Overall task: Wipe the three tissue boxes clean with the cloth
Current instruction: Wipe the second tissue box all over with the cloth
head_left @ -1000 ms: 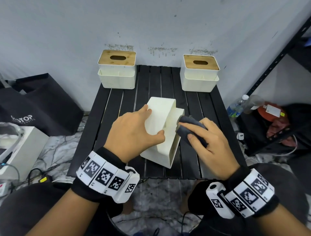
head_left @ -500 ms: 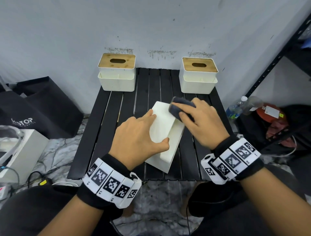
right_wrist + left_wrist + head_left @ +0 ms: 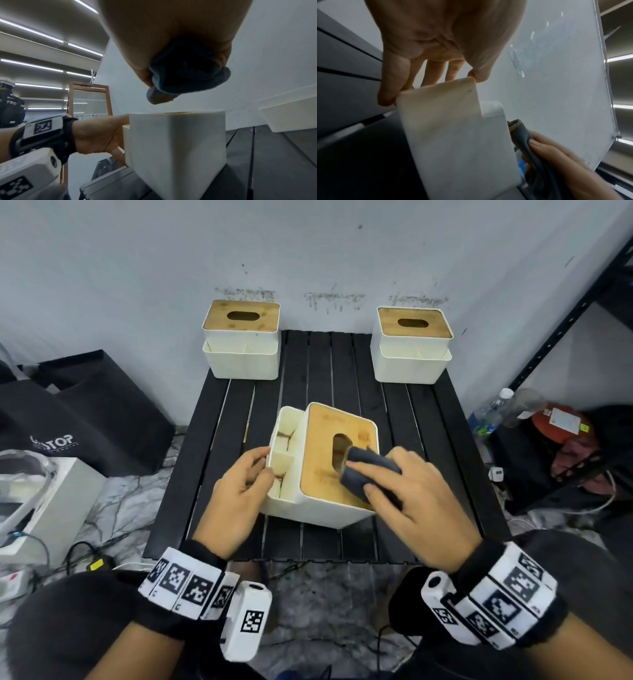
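Gripping the near box (image 3: 318,470) by its left pocket wall, left hand (image 3: 236,498) with fingers (image 3: 385,94) curled over the rim. Sits mid-desk (image 3: 342,361), tilted. Likely light, stiff, slick plastic; best held by that rim. Right: right hand (image 3: 421,501) clutching the soft cloth (image 3: 370,474) on the wooden lid. Far boxes: left box (image 3: 241,344), right box (image 3: 412,344). Bag (image 3: 85,419) lettering only partly legible.

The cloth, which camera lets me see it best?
The head camera. It shows the dark cloth from above, pressed on the wooden lid of the middle tissue box by the right hand. The right wrist camera shows it bunched under that hand, from below. The left wrist camera catches only one edge beside the box.
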